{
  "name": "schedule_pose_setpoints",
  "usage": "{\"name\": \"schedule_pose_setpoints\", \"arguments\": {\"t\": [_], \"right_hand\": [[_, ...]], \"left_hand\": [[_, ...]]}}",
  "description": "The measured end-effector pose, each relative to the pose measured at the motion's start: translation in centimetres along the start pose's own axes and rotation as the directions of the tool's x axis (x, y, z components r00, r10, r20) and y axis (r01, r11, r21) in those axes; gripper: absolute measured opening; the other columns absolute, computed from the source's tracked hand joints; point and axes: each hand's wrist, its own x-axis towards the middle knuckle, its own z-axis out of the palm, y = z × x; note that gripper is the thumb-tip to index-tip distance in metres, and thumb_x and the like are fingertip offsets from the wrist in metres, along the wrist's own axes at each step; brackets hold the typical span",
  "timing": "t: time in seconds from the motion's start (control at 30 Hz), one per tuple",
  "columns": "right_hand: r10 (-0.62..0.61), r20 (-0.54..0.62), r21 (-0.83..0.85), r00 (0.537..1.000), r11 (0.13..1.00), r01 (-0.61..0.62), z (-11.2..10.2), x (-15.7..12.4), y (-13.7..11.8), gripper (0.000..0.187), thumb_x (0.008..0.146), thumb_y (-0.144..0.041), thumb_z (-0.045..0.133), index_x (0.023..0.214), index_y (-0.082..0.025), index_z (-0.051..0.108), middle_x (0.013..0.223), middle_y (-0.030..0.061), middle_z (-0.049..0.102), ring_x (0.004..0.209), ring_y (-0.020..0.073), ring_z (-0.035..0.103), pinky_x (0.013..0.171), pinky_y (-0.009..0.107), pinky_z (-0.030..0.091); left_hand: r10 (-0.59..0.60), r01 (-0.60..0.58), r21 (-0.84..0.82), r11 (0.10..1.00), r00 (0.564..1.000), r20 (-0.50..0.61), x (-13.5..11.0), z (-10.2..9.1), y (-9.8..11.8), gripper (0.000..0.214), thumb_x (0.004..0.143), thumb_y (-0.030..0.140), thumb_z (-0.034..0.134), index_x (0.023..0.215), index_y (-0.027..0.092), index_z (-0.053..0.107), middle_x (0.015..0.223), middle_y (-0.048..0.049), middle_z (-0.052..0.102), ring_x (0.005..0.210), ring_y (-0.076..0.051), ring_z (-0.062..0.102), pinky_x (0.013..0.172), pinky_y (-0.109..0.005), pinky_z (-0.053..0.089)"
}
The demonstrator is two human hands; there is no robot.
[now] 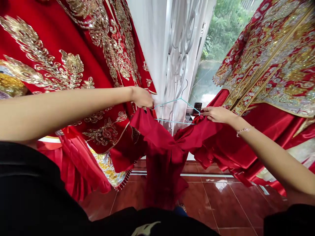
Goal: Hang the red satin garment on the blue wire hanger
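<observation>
My left hand (141, 98) pinches one shoulder of a plain dark-red satin garment (159, 144), and my right hand (216, 114) grips its other shoulder. The garment hangs between them in a sagging fold, down towards the floor. A thin light-blue wire hanger (177, 109) is behind and just above the garment's neckline, its hook up and its ends near both hands. Part of its lower bar is hidden. A chain bracelet (243, 131) circles my right wrist.
Red gowns with dense gold embroidery hang at left (49, 42) and right (283, 59). A white sheer curtain (147, 42) and a window (221, 39) lie ahead, with a dark phone-like object (197, 108) on the sill. Below is a glossy red tile floor (216, 203).
</observation>
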Motion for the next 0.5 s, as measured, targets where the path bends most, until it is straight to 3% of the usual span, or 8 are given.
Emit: {"name": "schedule_pose_setpoints", "arguments": {"t": [0.13, 0.27, 0.4, 0.5], "right_hand": [[-0.053, 0.124, -0.072, 0.991, 0.995, 0.063, -1.7, 1.7, -0.6, 0.027, 0.084, -0.014, 0.048, 0.088, -0.021, 0.074, 0.103, 0.0099, 0.072, 0.093, 0.0226, 0.067, 0.073, 0.032, 0.053], [-0.075, 0.127, -0.063, 0.989, 0.995, 0.083, -2.1, 2.4, -1.2, 0.025, 0.082, -0.01, 0.046, 0.077, -0.021, 0.068, 0.099, 0.01, 0.072, 0.094, 0.0226, 0.066, 0.08, 0.033, 0.053], [0.02, 0.083, -0.068, 0.996, 0.998, -0.014, -1.6, 0.8, -1.7, 0.023, 0.079, -0.009, 0.044, 0.084, -0.021, 0.063, 0.099, 0.0106, 0.071, 0.096, 0.0238, 0.066, 0.075, 0.032, 0.05], [0.168, 0.057, -0.02, 0.984, 0.986, -0.167, -1.8, -0.4, -1.9, 0.024, 0.077, -0.011, 0.045, 0.095, -0.022, 0.058, 0.09, 0.0076, 0.069, 0.079, 0.0221, 0.065, 0.065, 0.031, 0.046]], "left_hand": [[0.02, -0.029, -0.079, 0.996, 0.994, -0.105, 3.2, -1.4, 0.6, 0.015, 0.076, 0.018, 0.07, 0.063, 0.019, 0.063, 0.061, -0.0019, 0.054, 0.072, -0.025, 0.064, 0.078, -0.04, 0.051], [-0.005, -0.017, -0.112, 0.994, 0.982, -0.19, 5.4, -0.4, 2.0, 0.008, 0.079, 0.014, 0.067, 0.072, 0.019, 0.067, 0.064, -0.0011, 0.053, 0.082, -0.026, 0.065, 0.083, -0.04, 0.05], [0.014, -0.016, -0.069, 0.997, 0.999, -0.034, 3.7, 1.9, 3.6, 0.016, 0.068, 0.01, 0.075, 0.064, 0.022, 0.064, 0.062, -0.0006, 0.056, 0.076, -0.025, 0.063, 0.081, -0.037, 0.049], [0.095, -0.102, 0.055, 0.993, 0.99, 0.105, 1.9, 3.3, 4.5, 0.021, 0.062, 0.007, 0.076, 0.064, 0.024, 0.063, 0.068, -0.0013, 0.062, 0.074, -0.025, 0.062, 0.08, -0.035, 0.048]]}}
